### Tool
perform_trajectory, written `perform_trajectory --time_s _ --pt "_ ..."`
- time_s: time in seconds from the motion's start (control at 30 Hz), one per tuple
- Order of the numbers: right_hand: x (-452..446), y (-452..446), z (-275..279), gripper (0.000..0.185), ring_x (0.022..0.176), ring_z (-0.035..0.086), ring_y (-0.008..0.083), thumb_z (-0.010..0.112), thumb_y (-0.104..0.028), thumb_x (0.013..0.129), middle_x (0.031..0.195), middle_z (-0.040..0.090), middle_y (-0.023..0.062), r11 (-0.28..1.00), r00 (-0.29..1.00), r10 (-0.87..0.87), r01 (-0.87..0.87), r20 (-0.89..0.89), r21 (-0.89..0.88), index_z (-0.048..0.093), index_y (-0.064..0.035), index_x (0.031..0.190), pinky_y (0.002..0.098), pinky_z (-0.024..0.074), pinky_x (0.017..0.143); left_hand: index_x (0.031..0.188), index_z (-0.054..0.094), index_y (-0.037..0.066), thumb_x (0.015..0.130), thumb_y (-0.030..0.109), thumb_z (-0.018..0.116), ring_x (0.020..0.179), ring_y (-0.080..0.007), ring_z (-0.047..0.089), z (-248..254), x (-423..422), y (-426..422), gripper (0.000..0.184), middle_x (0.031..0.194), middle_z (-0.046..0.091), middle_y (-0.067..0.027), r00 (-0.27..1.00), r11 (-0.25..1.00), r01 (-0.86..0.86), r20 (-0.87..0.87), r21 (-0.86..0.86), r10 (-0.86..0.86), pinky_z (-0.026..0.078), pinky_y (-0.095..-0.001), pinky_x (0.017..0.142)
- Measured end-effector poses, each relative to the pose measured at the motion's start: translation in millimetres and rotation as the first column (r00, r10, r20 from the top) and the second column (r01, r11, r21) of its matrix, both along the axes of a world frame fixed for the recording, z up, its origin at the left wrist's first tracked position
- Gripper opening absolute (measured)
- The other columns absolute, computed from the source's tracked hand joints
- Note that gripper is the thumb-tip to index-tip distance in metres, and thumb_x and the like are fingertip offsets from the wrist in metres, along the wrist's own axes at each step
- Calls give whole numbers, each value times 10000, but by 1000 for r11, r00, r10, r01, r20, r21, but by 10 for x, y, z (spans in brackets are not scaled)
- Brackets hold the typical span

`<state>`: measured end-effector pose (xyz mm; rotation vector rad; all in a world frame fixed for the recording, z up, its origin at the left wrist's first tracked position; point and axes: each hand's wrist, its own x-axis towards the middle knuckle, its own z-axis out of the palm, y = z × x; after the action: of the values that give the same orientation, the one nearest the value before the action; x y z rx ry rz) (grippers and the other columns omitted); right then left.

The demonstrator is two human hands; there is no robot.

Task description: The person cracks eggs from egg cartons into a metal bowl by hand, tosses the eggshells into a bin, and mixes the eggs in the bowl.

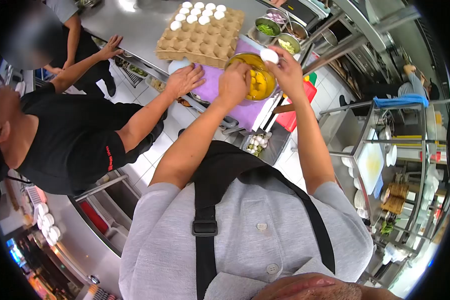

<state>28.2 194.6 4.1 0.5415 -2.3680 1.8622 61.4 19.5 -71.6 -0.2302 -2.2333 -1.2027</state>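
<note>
A metal bowl (pixel 274 95) holding yellow yolks and egg liquid (pixel 260 84) stands on a purple cloth (pixel 212 82) at the counter's edge. My left hand (pixel 234 85) reaches over the bowl's left side, its fingers curled down inside the rim; what they hold, if anything, is hidden. At the bowl's upper right, my right hand (pixel 289 74) grips a white egg (pixel 269 55) between thumb and fingers. Whether its shell is whole, I cannot tell. Behind the bowl lies a cardboard egg tray (pixel 200 42) with several white eggs (pixel 197 12) at its far end.
Metal containers of chopped green vegetable (pixel 266 29) and other ingredients stand behind the bowl. A co-worker in black (pixel 77 135) leans in from the left, one hand (pixel 186 81) beside the tray. Below the counter are a red board (pixel 287 120) and a bin of shells (pixel 257 144).
</note>
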Motion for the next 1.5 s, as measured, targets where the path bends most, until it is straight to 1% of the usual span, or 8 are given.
perform_trajectory --time_s 0.17,0.3,0.4,0.6,0.73,1.1,1.33,1.5 --pt "698 232 195 445 1053 688 225 741 -38 894 1268 660 137 940 967 -134 193 -215 282 651 -49 1329 329 574 832 992 741 16 909 104 675 780 -307 721 -55 -152 -32 138 918 737 -188 989 958 45 121 285 -83 569 -394 703" --pt "639 336 -216 458 962 689 235 762 -67 886 1187 701 132 862 993 -116 113 -24 494 667 -66 1334 345 560 861 959 752 -36 898 191 771 730 -172 721 367 -177 32 236 871 763 -124 904 849 103 308 518 -297 563 -295 667" --pt "552 208 -181 478 957 690 202 755 -54 904 1181 702 126 966 993 -120 120 -16 230 648 -68 1369 327 563 867 1030 754 -6 885 306 843 733 -93 690 611 -91 45 355 894 744 -40 615 696 75 517 714 -596 559 -219 651" --pt "468 96 -237 516 1052 677 167 716 5 926 1272 681 120 996 1000 3 -1 -26 84 603 -56 1426 307 567 909 1063 666 89 890 238 848 782 -109 680 509 -202 -51 292 944 712 -23 457 612 -8 548 791 -701 552 -236 695" --pt "415 110 -400 517 1067 681 182 708 15 914 1303 669 131 998 997 62 -61 -35 18 614 -59 1416 304 569 918 997 635 85 873 250 868 681 -81 628 449 -209 -52 312 833 663 -2 467 616 11 541 788 -700 527 -218 599" --pt "471 188 -179 548 968 713 202 741 -29 831 1197 712 144 974 995 -1 23 -98 225 655 -79 1370 304 582 873 1016 639 109 931 271 809 658 -50 565 445 -262 0 249 830 641 21 346 512 75 460 856 -818 477 -202 584" --pt "388 128 -286 570 983 726 232 742 -32 803 1223 714 150 982 988 -12 40 -154 183 659 -89 1363 345 588 863 1076 578 91 935 270 806 633 -59 553 273 -303 78 322 829 625 2 459 539 32 466 842 -756 456 -202 536" --pt "342 126 -261 549 1035 712 320 714 -31 799 1225 702 157 934 975 -3 82 -220 349 672 -98 1343 387 566 937 1104 549 50 914 252 826 619 -76 554 226 -269 81 391 829 626 -28 517 526 20 441 850 -733 466 -220 526"
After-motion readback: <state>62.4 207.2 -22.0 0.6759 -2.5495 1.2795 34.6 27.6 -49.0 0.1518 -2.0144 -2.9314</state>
